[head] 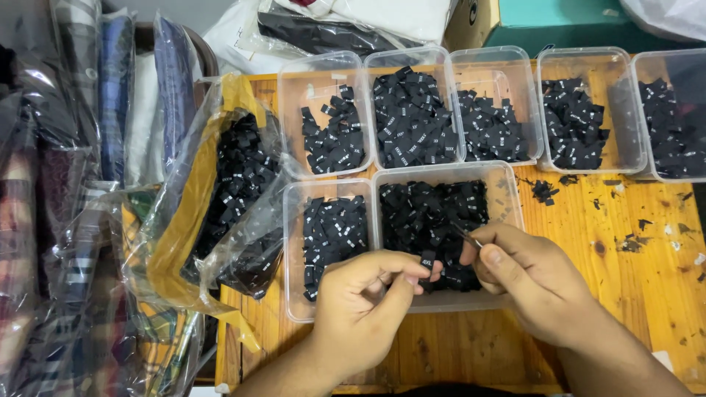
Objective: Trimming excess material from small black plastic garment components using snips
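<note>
Both hands meet over the near edge of the large clear tub (507, 192) at the front of the wooden table (632, 257). Left hand (360, 309): fingers curled, thumb and forefinger pinched together on a small black woven label (427, 259), which stands roughly upright with its long axis running away from the person. Right hand (529, 283): closed around a thin metal tool (466, 236), apparently tweezers, though the view is too small to be sure; its tip points up and to the left, over the heap of labels (434, 209) in the tub. The two hands nearly touch at the fingertips, with the held label between them, so both are about equally near to it; the left alone grips it.

The heap lies directly ahead of the hands. A smaller tub (294, 220) of like labels stands touching the large one on its left. A row of five more tubs (544, 110) sits farther back. A clear bag (235, 184) of labels with a yellow liner lies at the table's left edge. Loose scraps (632, 242) lie scattered on the bare wood to the right.
</note>
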